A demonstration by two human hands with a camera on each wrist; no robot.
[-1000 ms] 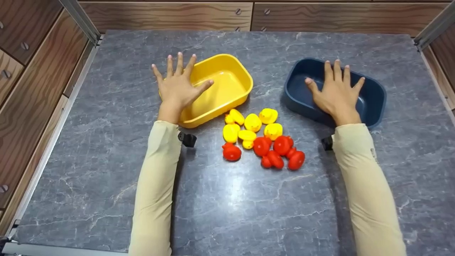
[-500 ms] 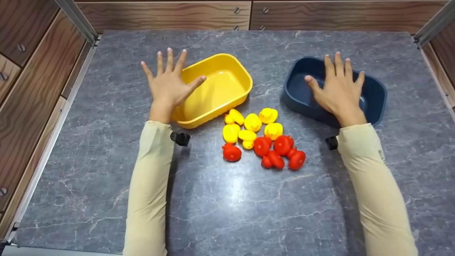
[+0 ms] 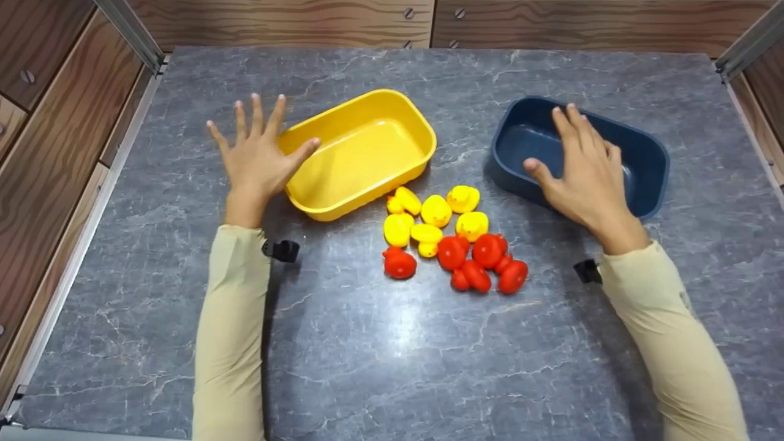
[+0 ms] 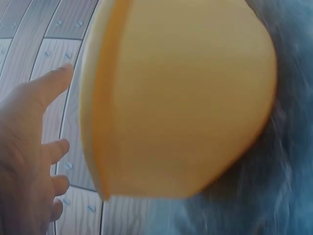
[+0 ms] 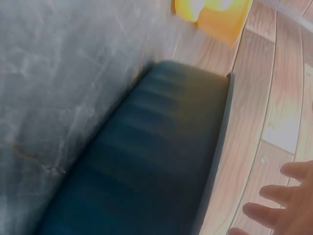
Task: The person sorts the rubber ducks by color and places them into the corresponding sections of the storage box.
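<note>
Grey worktop (image 3: 343, 380), wood walls (image 3: 275, 24) behind.
The left hand (image 3: 256, 160) holds nothing, fingers spread, beside the yellow tub (image 3: 373, 156); the right hand (image 3: 589, 177) holds nothing, over the blue tub (image 3: 525, 147). Yellow ducks (image 3: 436, 211) and red ducks (image 3: 489, 251) sit just in front.

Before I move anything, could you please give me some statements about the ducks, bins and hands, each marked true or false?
1. The left hand and the right hand both hold nothing. True.
2. Six yellow ducks lie on the table. True.
3. The left hand is clenched into a fist. False: its fingers are spread.
4. In the head view, the yellow bin stands left of the dark blue bin. True.
5. The yellow bin holds several ducks. False: no duck shows in it.
6. Red ducks outnumber yellow ones. False: there are five red ducks.
</note>
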